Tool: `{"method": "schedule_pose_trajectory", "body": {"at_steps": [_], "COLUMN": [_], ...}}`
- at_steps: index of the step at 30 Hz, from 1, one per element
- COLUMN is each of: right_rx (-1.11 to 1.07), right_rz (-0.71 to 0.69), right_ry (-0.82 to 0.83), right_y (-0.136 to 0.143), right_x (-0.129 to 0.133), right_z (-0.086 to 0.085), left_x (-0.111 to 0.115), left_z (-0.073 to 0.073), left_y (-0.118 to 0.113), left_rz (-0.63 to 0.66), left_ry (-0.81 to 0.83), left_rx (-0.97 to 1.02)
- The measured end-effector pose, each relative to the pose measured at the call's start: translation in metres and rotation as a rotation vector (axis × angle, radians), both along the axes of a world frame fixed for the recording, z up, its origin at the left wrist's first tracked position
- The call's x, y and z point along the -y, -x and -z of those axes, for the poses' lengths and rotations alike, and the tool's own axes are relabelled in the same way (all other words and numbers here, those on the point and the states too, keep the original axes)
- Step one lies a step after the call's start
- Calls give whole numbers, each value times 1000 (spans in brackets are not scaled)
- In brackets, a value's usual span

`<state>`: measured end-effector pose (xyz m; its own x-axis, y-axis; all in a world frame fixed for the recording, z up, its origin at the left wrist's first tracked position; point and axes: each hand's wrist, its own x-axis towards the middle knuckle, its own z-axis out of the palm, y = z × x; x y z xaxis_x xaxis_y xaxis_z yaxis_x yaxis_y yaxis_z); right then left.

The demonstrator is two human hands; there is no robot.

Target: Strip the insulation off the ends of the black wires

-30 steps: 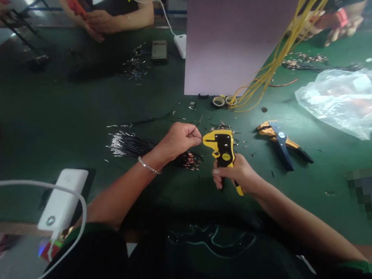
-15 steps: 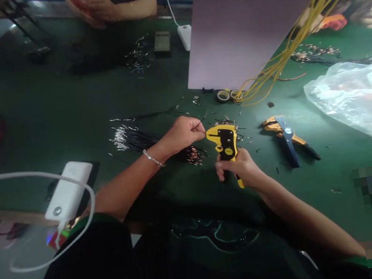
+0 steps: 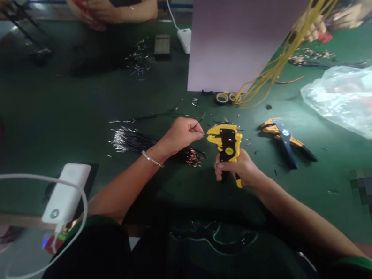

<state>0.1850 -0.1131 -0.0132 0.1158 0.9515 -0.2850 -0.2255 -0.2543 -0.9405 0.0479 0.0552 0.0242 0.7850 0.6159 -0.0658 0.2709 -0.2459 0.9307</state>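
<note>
Pinched between the fingers of my left hand (image 3: pixel 185 133) is a thin black wire (image 3: pixel 201 119), close to the jaws of a yellow and black wire stripper (image 3: pixel 228 141). My right hand (image 3: pixel 238 166) is wrapped round the stripper's handles, holding it upright. Under and beside my left forearm lies a bundle of black wires (image 3: pixel 132 140) with silvery ends at the left and copper-coloured ends (image 3: pixel 194 156) at the right. Wire scraps lie behind the stripper. Whether the wire touches the jaws is too small to tell.
A blue and orange stripper (image 3: pixel 286 139) and a clear plastic bag (image 3: pixel 357 99) lie at the right. Yellow wires (image 3: pixel 286 56) hang beside a pale board (image 3: pixel 223 23). Tape rolls (image 3: pixel 222 98) sit below it. A white power bank (image 3: pixel 66 190) is at the left; people's hands (image 3: pixel 100 11) work across the table.
The stripper has turned slightly and its head now stands a little apart from my left fingertips. Its jaws look more open. The hands at the far right have shifted.
</note>
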Motion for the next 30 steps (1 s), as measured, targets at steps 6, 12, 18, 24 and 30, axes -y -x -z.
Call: {"method": "schedule_pose_trajectory", "body": {"at_steps": [6,12,18,24,30], "right_rx": [-164,-185,-160,20,25], "right_rz": [-3,-4,102,153,313], "right_ry": [-69,-90,-111,-103,-202], "right_y": [-5,-4,-3,3,5], "right_x": [-1,0,0,2,3], "right_z": [0,-4,-12,-13,-19], "left_x": [-1,4,18,31,46], "left_z": [1,-6,-17,-16,-13], "left_y": [1,3,3,2,2], "left_rz": [-7,-82,-111,-195,-127], "left_ry": [7,-44,-304,-523,-598], "left_rx": [25,28,-53,-84,-1]}}
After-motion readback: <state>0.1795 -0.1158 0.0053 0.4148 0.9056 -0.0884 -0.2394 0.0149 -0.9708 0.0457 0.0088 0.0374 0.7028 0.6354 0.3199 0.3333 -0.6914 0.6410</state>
